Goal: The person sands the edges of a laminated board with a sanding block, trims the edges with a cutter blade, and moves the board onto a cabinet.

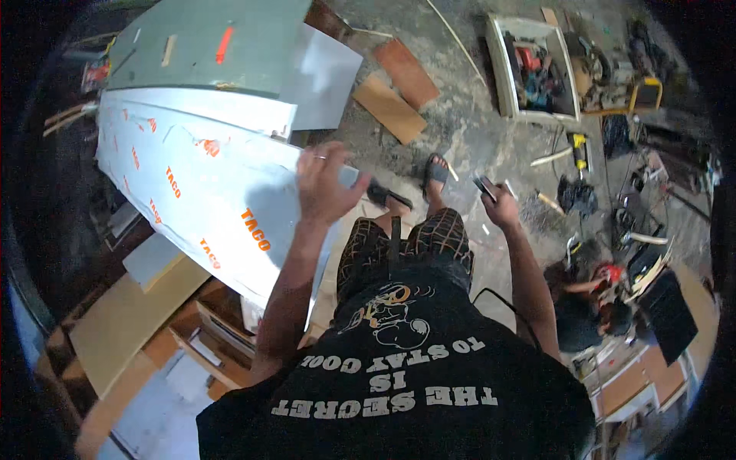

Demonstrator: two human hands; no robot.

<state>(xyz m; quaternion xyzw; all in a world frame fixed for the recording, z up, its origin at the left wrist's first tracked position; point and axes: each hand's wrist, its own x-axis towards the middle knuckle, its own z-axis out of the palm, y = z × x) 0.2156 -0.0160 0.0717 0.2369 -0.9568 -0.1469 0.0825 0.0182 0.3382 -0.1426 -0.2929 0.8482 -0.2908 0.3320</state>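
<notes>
My left hand [328, 182] hovers at or just over the near right end of a long white panel [184, 184], its fingers spread and slightly blurred. Whether it touches the panel I cannot tell. Orange print repeats across the film on that panel. Out to the right, my right hand [502, 205] is closed round a small dark tool [484, 185] with a pale part beside it; its kind is too small to make out.
A green board [203, 50] lies beyond the panel. Two wood offcuts, one tan [389, 107] and one reddish [408, 73], rest on the floor ahead. A white-framed box [498, 69] of tools stands far right, near a yellow-black power tool [579, 152]. A person [579, 314] is low at right.
</notes>
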